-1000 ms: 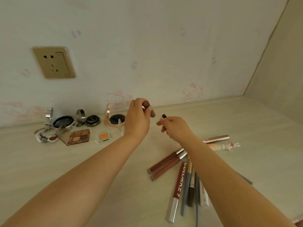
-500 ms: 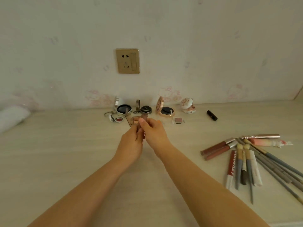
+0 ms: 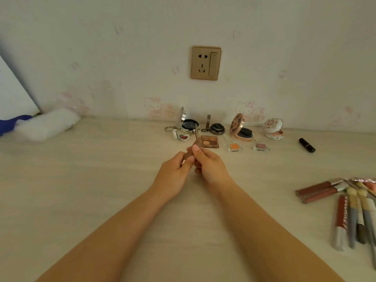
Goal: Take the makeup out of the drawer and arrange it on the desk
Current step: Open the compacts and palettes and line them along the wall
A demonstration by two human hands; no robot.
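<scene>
My left hand and my right hand meet at the middle of the desk, both closed on a small brown makeup tube with a thin wand sticking up from it. Behind them, along the wall, stand open compacts, an eyeshadow palette, two small single shadows and a black lipstick. At the right lies a pile of lip glosses and brushes.
A gold wall socket sits above the compacts. A white bundle and a bit of blue cloth lie at the far left by the wall. A key ring with a heart charm lies beside the leftmost compact.
My view has swung left, so the brush pile now sits at the right edge. My hands came together on the brown tube, and the black lipstick now lies on the desk.
</scene>
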